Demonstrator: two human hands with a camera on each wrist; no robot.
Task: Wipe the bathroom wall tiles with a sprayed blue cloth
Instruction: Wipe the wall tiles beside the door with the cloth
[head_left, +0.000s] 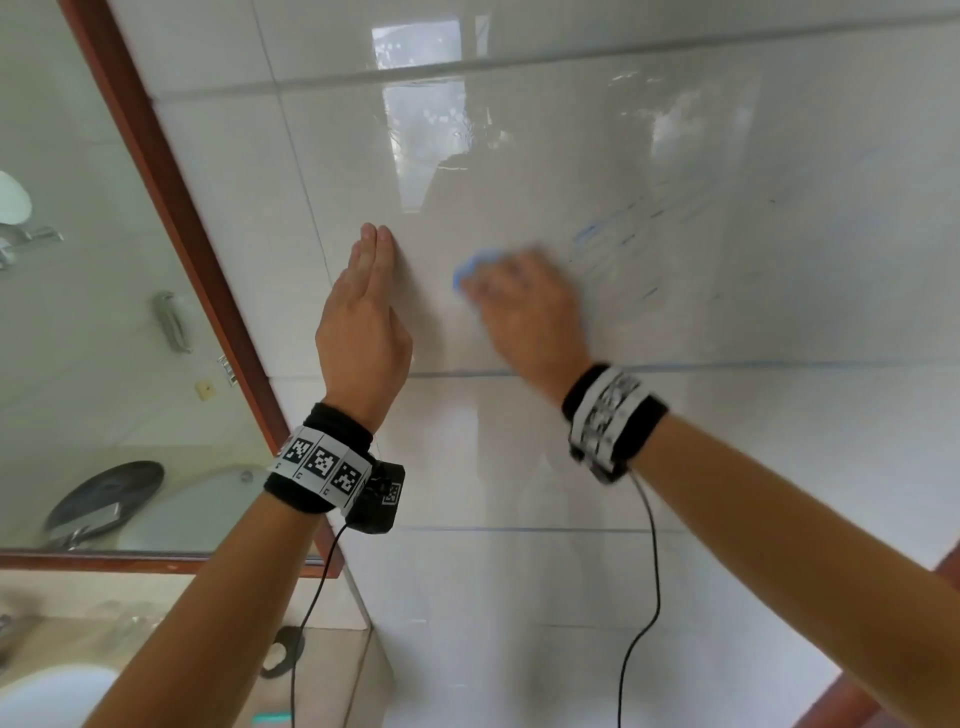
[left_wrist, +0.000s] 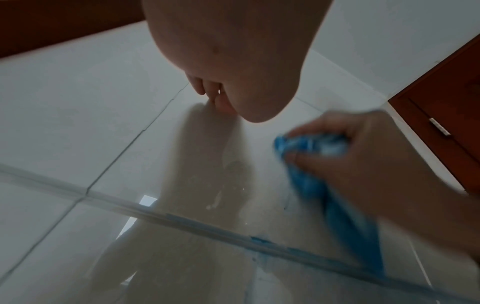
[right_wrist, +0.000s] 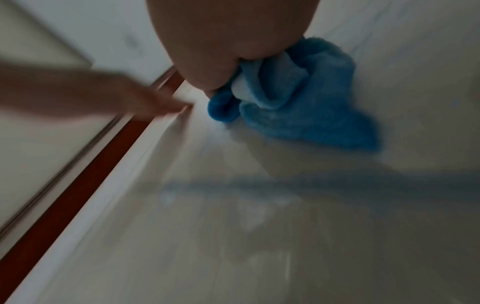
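Our right hand (head_left: 524, 306) grips the bunched cloth (right_wrist: 293, 100) and presses it on the tiles (head_left: 727, 441), just right of our left hand (head_left: 363, 322). The left hand is open, its straight fingers (head_left: 375, 244) laid against the wall near the mirror (head_left: 78, 322) and its brown frame (head_left: 171, 208).

The cloth is crumpled into a wad, so only part of it meets the tile. We judge that we could leave streaks, and faint blue marks (head_left: 613, 234) show on the tile to the right. Blue tint also lies along the grout line (left_wrist: 259, 240) in the left wrist view; we cannot tell whether it is spray or dye from the cloth. The tile looks glossy and wet in patches, so the bracing left hand could slip if we lean on it. A wide sweep leftward could knock the cloth into that hand or the frame.

The one container is the sink (head_left: 47, 696) at bottom left, its contents not visible.
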